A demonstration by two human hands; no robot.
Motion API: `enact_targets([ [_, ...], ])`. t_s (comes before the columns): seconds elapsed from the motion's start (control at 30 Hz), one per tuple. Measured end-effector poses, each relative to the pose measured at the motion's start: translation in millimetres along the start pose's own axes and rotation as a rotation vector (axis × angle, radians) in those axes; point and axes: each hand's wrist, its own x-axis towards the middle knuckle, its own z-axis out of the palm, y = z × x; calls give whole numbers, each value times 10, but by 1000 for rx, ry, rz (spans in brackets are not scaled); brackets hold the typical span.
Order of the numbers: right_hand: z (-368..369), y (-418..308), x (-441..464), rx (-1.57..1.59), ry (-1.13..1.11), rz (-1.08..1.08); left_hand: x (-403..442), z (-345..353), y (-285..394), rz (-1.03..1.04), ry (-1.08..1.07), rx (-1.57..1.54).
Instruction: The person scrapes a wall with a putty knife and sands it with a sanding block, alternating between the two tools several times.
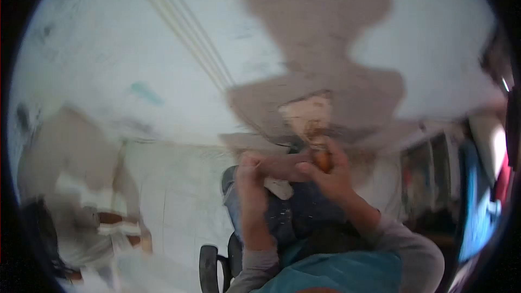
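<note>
While the fingers of my right hand [337, 176] close around its orange-brown handle [323, 161], the scraper lies upright in my grip, its pale, wedge-shaped blade [308, 113] flaring beyond my fingertips and darkly stained near the neck. Between my hands runs a smooth-looking, grey-brown bar [285, 166]; my right thumb rests at its near end, and my left hand [251, 171] is curled at the other, though blur hides how tightly those fingers press. Below are my speckled jeans [317, 203]; ahead, a scuffed, whitish wall [184, 70] carries my broad shadow [320, 32].
</note>
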Motion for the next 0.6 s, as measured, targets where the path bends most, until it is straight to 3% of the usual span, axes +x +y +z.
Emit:
enact_targets([
  [0.03,-46,6,18,-40,-23,-70,29,17,62,-269,15,-293],
  [0.07,-97,29,38,-81,-74,-142,61,60,225,-410,-50,-429],
  [0.13,-155,152,89,-77,-128,-142,167,-147,92,-511,-351,-516],
  [0.17,-424,65,54,-47,-234,-181,66,32,147,-495,-369,-496],
  [0.33,-526,-76,58,-60,-263,-277,103,69,179,-611,-574,-224],
  [0.4,-572,-128,101,-43,-359,-267,96,132,209,-595,-473,-242],
  [0.47,-605,-168,182,-44,-406,-286,241,62,321,-713,-763,-98],
  [0.5,-628,-177,256,-65,-462,-316,274,114,458,-698,-721,-104],
  [0.53,-637,-182,337,-43,-451,-318,370,233,572,-707,-721,-80],
  [0.6,-655,-195,468,-149,-159,-594,558,434,717,-503,-683,140],
])
